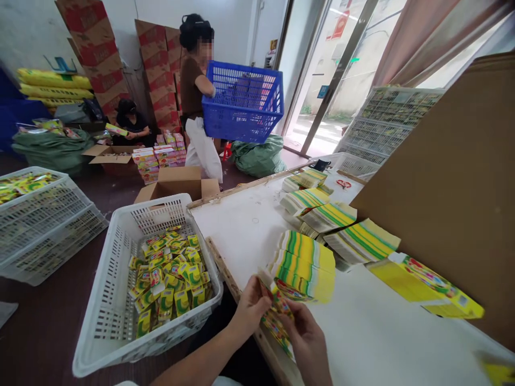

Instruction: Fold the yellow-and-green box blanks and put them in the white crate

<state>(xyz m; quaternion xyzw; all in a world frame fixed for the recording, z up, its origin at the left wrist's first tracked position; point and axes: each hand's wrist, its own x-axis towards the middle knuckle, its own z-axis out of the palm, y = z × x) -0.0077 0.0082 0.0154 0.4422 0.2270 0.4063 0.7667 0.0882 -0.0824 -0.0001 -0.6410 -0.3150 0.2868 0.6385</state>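
Note:
Over the table's near edge, my left hand (252, 303) and my right hand (303, 329) both grip a small printed carton (279, 303) with red, yellow and green artwork. My left fingers pinch its upper end, my right fingers its side; part of it is hidden behind them. Just beyond lies a stack of flat cartons (303, 262) with yellow, green and white edges. To the left of my hands, a white plastic basket (116, 252) contains many small yellow-green boxes (173, 276).
More carton stacks (362, 238) line the white table (237, 220), beside a large yellow box (426, 284) and red-handled scissors (343, 184). Brown cardboard (442, 209) rises at the right. A standing person (193, 86) carries a blue basket (243, 115); another person (132, 126) sits behind.

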